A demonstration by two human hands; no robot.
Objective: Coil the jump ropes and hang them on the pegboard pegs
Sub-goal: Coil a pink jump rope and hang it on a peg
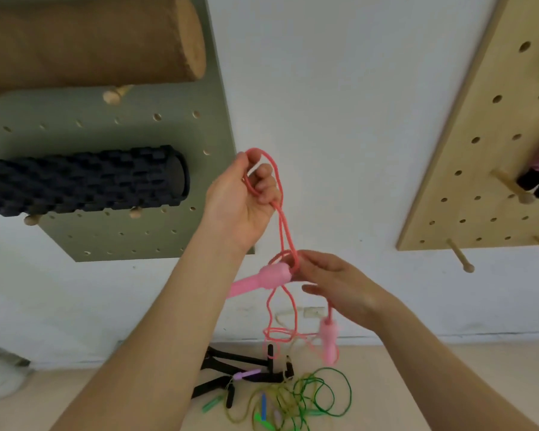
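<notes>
Right hand [333, 283] fingers pinch the pink jump rope [285, 231] by its handle [269, 276]; the left hand [246, 197] grips the loops higher. Keep loops even and gather in the dangling second handle [329, 340]. Beyond, loose ropes [308, 396] tangle on the floor [417, 384]; a free peg [459, 255] waits on the wooden pegboard [486, 150], far right.

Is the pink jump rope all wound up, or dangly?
Only partly. The left hand holds loops of the pink jump rope; the rest hangs loose below the right hand, one handle dangling.
</notes>
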